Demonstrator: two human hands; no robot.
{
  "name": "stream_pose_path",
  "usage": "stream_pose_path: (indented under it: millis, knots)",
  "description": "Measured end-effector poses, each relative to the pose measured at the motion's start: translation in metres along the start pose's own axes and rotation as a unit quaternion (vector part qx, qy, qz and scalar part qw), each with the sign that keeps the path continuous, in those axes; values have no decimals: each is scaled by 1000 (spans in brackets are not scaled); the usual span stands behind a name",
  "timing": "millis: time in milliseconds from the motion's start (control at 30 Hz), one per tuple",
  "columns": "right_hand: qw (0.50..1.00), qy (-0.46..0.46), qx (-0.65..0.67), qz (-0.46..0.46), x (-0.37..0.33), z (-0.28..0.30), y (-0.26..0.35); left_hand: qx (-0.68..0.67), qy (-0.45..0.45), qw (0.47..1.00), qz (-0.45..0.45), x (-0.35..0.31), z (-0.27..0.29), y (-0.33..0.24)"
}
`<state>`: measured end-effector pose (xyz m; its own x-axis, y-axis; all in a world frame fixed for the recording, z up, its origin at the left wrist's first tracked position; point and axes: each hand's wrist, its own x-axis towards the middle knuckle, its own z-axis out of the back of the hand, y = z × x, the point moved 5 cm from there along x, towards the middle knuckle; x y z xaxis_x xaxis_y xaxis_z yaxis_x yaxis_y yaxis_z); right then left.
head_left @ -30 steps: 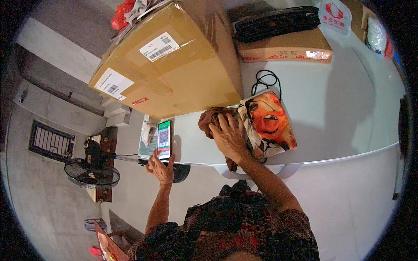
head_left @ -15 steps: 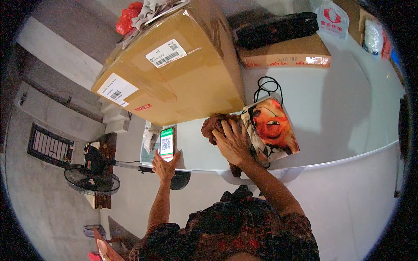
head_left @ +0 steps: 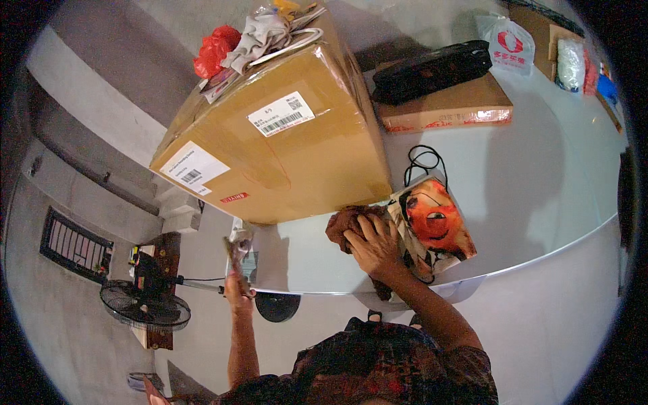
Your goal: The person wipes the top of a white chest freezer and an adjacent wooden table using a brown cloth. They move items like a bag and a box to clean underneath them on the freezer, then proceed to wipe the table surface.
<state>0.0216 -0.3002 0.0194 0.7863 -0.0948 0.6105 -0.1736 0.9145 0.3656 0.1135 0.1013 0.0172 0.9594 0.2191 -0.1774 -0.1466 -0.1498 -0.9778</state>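
My left hand (head_left: 237, 289) is at the table's left front edge, fingers closed round a phone (head_left: 231, 256) turned nearly edge-on, so its screen is hidden. A crumpled pale, shiny piece (head_left: 241, 231) lies just beyond it. My right hand (head_left: 376, 248) rests palm down on a bunched brown cloth (head_left: 343, 228), fingers bent into it. One end of the cloth hangs over the table edge below the wrist. Against the cloth's right side lies a drawstring pouch (head_left: 437, 219) with an orange picture and black cords.
A large taped carton (head_left: 270, 169) stands on the white table (head_left: 540, 196), with a red plastic bag (head_left: 217, 48) and grey cloth (head_left: 260, 42) on top. Behind are a flat box (head_left: 452, 111), a black case (head_left: 432, 71) and a white plastic bag (head_left: 507, 44). A black fan (head_left: 145, 304) stands left.
My left hand has tipped the phone from screen-up to nearly edge-on and drawn it back toward the table edge. My right hand stays on the brown cloth. The whole view has shifted slightly.
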Motion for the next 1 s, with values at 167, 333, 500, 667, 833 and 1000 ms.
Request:
stream_pose_path:
  millis: [167, 333, 500, 667, 833, 1000]
  knots:
    - [1000, -12, -27, 5, -1, 1, -5, -253, 173, 949, 79, 44, -49, -59]
    - [998, 60, 0, -10, 8, 5, 4, -189, 294, 932, 95, 153, -38, -79]
    - [997, 64, -2, -34, 4, 11, 2, -98, 342, 929, 99, 241, -82, -62]
    - [996, 76, -19, -32, 4, 14, 2, -37, 358, 928, 100, 286, -111, -30]
    - [994, 61, -53, -68, 3, 8, 3, -10, 371, 924, 96, 301, -126, -15]
    - [981, 16, -159, -109, 6, -16, 17, 13, 376, 923, 81, 307, -132, -9]
